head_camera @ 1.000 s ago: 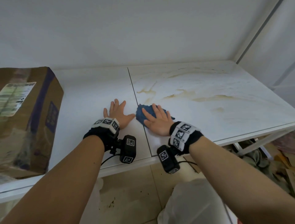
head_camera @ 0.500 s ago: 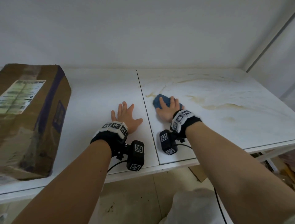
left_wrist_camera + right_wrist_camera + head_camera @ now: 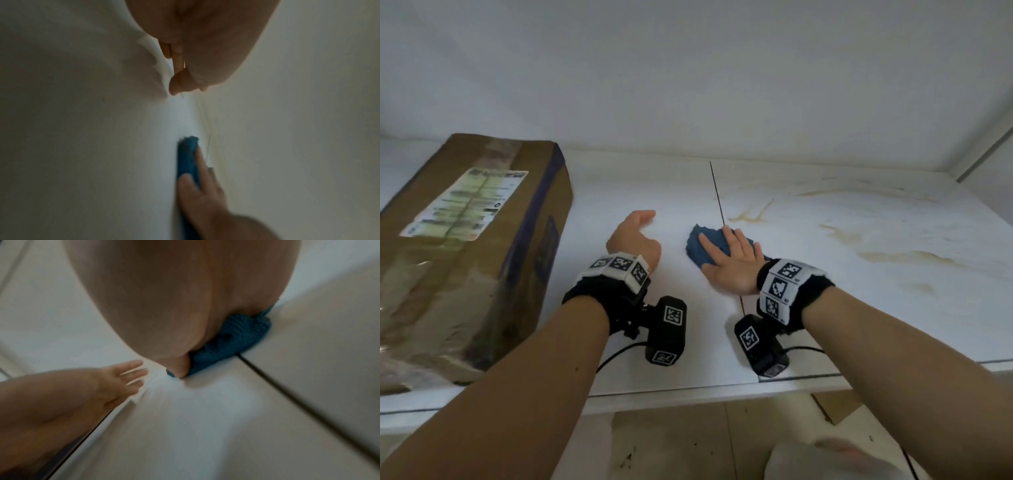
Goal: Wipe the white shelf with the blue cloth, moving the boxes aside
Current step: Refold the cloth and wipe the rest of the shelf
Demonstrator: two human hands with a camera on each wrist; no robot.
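The blue cloth [image 3: 700, 248] lies bunched on the white shelf [image 3: 859, 291], across the dark seam [image 3: 717, 192] between its two panels. My right hand [image 3: 732, 267] presses flat on the cloth with straight fingers; the right wrist view shows the cloth [image 3: 232, 340] squeezed under the palm. My left hand [image 3: 635, 234] is just left of the cloth, turned on its edge with fingers straight, holding nothing. A brown cardboard box [image 3: 465, 246] with a white label stands on the shelf's left end, apart from both hands.
Yellow-brown stains [image 3: 839, 236] streak the right panel beyond the cloth. The back wall [image 3: 688, 85] closes the shelf behind, and a side wall [image 3: 993, 178] closes it on the right. Below the front edge are a tiled floor [image 3: 671, 445] and a pale bag [image 3: 825, 462].
My right hand has slid the cloth left from the right panel onto the seam. My left hand, flat on the shelf before, has turned up on its edge.
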